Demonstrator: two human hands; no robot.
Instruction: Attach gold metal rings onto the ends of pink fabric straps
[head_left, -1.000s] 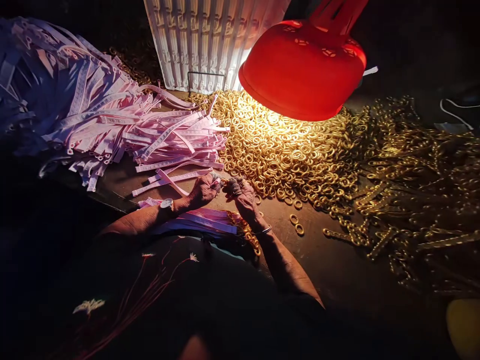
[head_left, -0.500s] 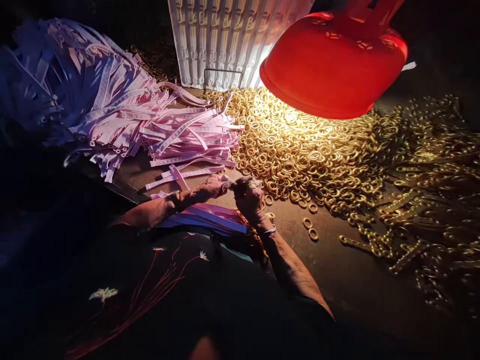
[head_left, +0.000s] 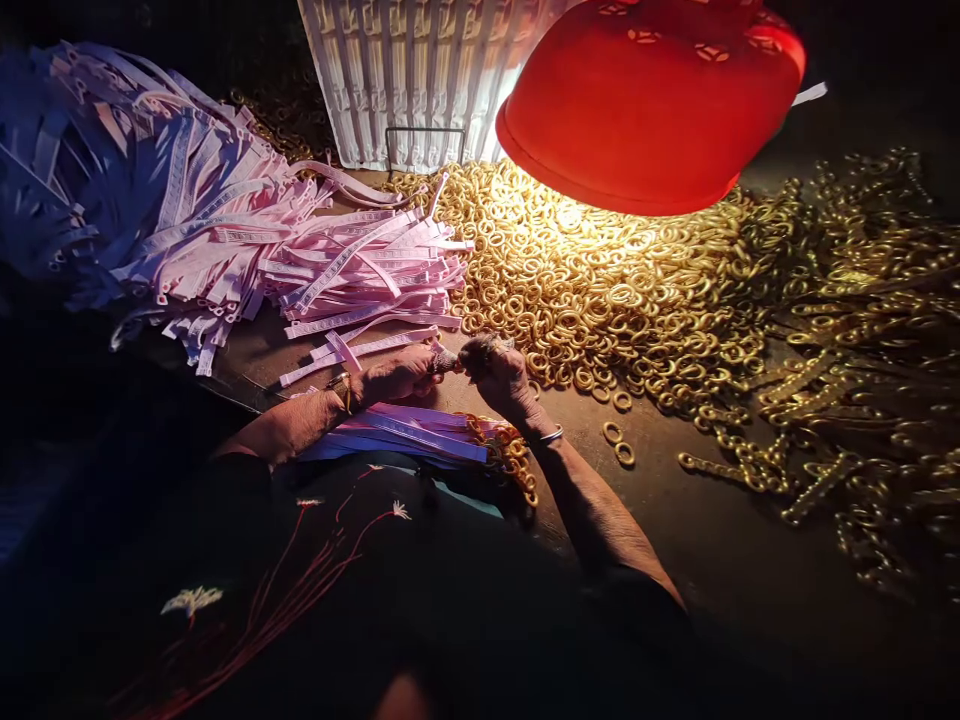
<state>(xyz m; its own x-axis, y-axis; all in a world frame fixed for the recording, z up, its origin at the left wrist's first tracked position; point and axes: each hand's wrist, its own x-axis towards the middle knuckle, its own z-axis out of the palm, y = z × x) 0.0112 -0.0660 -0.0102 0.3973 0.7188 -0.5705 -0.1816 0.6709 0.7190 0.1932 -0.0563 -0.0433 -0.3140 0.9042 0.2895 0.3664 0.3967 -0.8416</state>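
My left hand (head_left: 412, 370) and my right hand (head_left: 499, 372) meet fingertip to fingertip above the table, both closed. Some fingertips look wrapped in a pale covering. Whatever they pinch is too small and hidden to name. Below them lies a bundle of pink-lilac straps (head_left: 397, 435), with a cluster of gold rings (head_left: 517, 462) at its right end. Just beyond my left hand is a pile of pink straps with printed marks (head_left: 352, 265). A large heap of gold rings (head_left: 600, 310) spreads beyond my right hand.
A red lamp shade (head_left: 652, 110) hangs low over the rings. Behind them stands a ribbed, pale panel (head_left: 405, 80) with a thin wire frame (head_left: 425, 130) before it. Gold chain-like pieces (head_left: 862, 400) lie at the right. Two loose rings (head_left: 619, 445) rest on the table.
The view has shifted slightly, so most things sit a little further left and higher. Both hands stay closed and close together; the ring cluster under my right wrist shows more.
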